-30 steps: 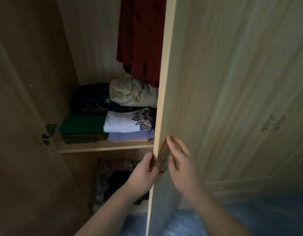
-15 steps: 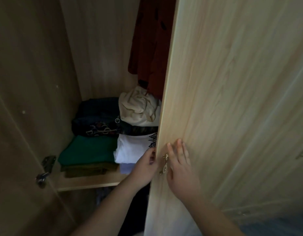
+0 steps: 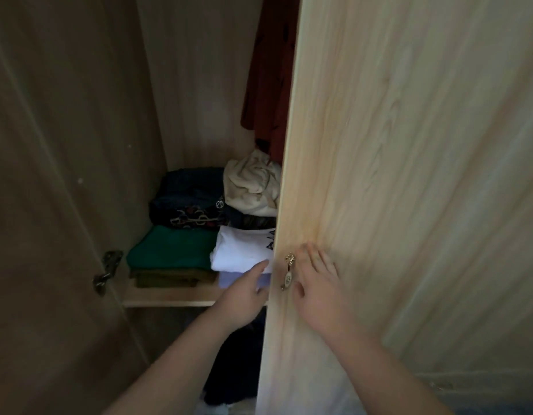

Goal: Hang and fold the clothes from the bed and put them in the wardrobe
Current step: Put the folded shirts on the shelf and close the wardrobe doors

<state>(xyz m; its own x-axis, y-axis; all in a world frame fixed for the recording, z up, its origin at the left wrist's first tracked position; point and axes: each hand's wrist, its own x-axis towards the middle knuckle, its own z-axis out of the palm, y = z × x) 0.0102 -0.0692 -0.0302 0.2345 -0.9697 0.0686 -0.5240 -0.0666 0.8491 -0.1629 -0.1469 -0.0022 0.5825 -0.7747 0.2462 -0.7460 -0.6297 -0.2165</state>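
**A:** How far along does it look?

**B:** Far, I'd say. The wardrobe (image 3: pixel 199 85) holds a good load. On the shelf (image 3: pixel 175 296) a green folded top (image 3: pixel 169 250) lies on an olive piece (image 3: pixel 169 275), and just beside them a white tee (image 3: pixel 238 250) lies on a lilac piece (image 3: pixel 229 280). Behind them sit a dark patterned garment (image 3: pixel 187 202) and a cream bundle (image 3: pixel 253 187), which looks rolled up more than folded.

**A:** Anything hung?

**B:** A red garment (image 3: pixel 268 85) hangs above the stacks, half hidden by the right door (image 3: pixel 394 175). The rail and hanger are out of sight.

**A:** And the hands?

**B:** Neither carries clothing. The right hand (image 3: pixel 316 289) lies flat on the door's face, fingers straight, just beside the brass handle (image 3: pixel 287 272). The left hand (image 3: pixel 244 292) reaches to the door's edge with the thumb up. Its fingers are hidden behind that edge, so I can't tell whether they grip it.

**A:** So the job is done?

**B:** Probably close to it, since hands on a door suggest shutting up. But the bed is out of view, so I can't say whether anything is left there. The cream bundle may want refolding, and the dark clothes (image 3: pixel 235 363) under the shelf are too dim to judge.
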